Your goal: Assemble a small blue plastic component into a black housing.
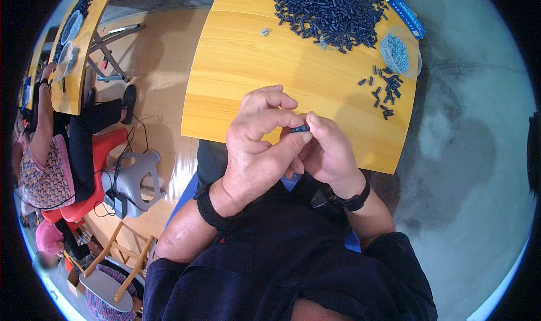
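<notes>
A small black cylindrical plastic part [300,129] is pinched between the thumb and forefinger of my left hand [260,130]. My right hand [332,152] meets it from the other side, its thumb and fingers closed at the part's right end. Whether the right fingers also hold a tiny piece is hidden. Both hands are raised over the near edge of the yellow wooden table [236,67]. Beyond them lies a big heap of the same black parts [332,11]. A smaller scatter of black parts [389,90] lies to the right.
A clear round tub of small silvery screws [397,53] stands at the table's right edge, beside a blue box [403,11]. Few loose screws [264,32] lie left of the heap. At left, another person [45,169] sits at a second table, near a grey stool [132,180].
</notes>
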Demonstrator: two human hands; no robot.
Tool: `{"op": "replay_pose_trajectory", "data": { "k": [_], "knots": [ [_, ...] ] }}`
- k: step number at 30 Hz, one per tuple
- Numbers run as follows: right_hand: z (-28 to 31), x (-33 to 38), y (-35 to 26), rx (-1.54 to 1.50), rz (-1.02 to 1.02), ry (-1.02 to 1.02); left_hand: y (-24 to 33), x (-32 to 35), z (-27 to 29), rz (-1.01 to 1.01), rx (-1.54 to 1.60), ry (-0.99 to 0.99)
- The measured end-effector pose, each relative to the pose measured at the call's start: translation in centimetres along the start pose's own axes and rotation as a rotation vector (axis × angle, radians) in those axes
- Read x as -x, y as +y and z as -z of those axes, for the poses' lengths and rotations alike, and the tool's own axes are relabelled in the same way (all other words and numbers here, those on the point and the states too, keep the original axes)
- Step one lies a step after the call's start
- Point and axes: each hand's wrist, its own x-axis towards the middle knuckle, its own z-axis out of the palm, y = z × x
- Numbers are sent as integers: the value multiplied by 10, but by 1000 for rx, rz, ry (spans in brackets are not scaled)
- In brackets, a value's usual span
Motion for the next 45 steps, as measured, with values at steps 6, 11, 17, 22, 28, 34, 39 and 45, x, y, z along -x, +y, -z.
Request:
{"op": "replay_pose_trajectory", "data": {
  "k": [6,11,17,22,28,34,39,45],
  "knots": [
    [-2,-2,-1,-63,6,-3,-2,-2,-3,51,16,-24],
    [14,-8,-2,14,22,25,-17,-3,-14,306,137,-37],
    [80,-13,-34,1223,356,441,-68,0,-19,488,78,-84],
    [111,-15,-63,1865,399,645,-105,1,-12,572,123,31],
    [118,-23,-66,1895,417,742,-107,1,-10,604,192,106],
    [128,-49,-72,1843,641,737,-124,12,-24,412,70,192],
    [119,-64,-84,1808,680,717,-126,14,-27,248,-48,262],
    [122,-74,-92,1852,661,728,-122,12,-28,164,-158,273]
  ]
}}
